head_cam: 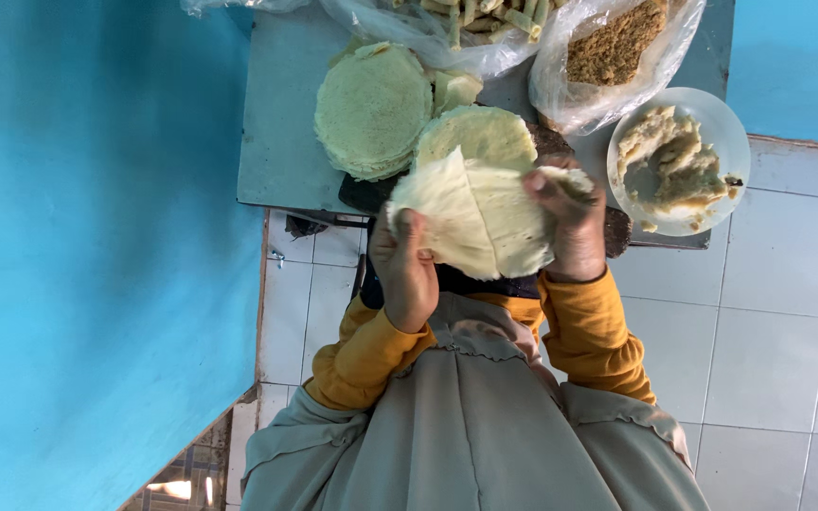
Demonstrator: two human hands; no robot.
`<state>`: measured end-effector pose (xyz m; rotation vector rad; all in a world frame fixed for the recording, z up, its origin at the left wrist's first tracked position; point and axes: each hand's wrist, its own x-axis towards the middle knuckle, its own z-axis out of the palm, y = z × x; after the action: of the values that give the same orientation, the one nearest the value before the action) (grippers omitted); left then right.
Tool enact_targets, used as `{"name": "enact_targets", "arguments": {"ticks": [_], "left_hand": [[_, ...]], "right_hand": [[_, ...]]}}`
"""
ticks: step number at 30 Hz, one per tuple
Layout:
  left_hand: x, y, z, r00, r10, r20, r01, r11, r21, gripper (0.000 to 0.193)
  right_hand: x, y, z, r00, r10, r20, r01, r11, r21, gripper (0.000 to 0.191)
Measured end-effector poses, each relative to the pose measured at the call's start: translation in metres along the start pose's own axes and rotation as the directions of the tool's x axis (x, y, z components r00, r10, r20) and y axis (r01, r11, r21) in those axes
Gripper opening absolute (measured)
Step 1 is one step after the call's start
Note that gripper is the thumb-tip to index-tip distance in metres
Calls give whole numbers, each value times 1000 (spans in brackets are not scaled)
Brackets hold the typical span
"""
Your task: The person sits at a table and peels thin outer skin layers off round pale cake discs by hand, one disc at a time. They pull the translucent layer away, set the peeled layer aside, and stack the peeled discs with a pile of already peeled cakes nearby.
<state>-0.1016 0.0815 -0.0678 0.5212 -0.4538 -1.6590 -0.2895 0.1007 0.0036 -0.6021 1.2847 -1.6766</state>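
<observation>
A thin pale crepe wrapper (473,220) is held up between both hands, above the lap and just short of the table edge (276,180). The left hand (405,267) is closed on its lower left rim, thumb pressed over the sheet. The right hand (572,225) is pinched shut on the upper right rim, where the edge is folded over the fingers. The sheet is stretched nearly flat, its long axis running from the left hand up and across to the right hand; a crease is seen running down its middle.

Just beyond the hands, a single round wrapper (481,134) is laid on a dark board, and a stack of green-tinted wrappers (372,110) sits beyond the left hand. Past the right hand, a white plate of pale mashed filling (676,163) is set, with a bag of brown crumbs (614,43) further off.
</observation>
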Motion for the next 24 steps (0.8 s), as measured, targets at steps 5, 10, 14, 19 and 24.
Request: {"name": "enact_targets", "arguments": {"ticks": [5,10,14,19,24], "left_hand": [[5,12,3,994,-24,-104,13,994,-113,23],[23,41,5,981,190,-34,-193,966,-170,20],[41,78,-18,929,192,317,-58,920,-387,22],[43,55,-31,886,-301,353,103,870,482,42],[31,26,-32,789,-541,290,355,788,503,38]], "right_hand": [[9,-1,-19,993,-114,10,113,992,63,20],[16,-10,-38,993,-115,-7,114,980,164,16],[21,-31,-54,979,-196,-57,201,974,100,13],[13,-37,-39,973,-114,203,152,971,-183,13],[6,-19,-3,952,115,285,-86,990,-112,13]]}}
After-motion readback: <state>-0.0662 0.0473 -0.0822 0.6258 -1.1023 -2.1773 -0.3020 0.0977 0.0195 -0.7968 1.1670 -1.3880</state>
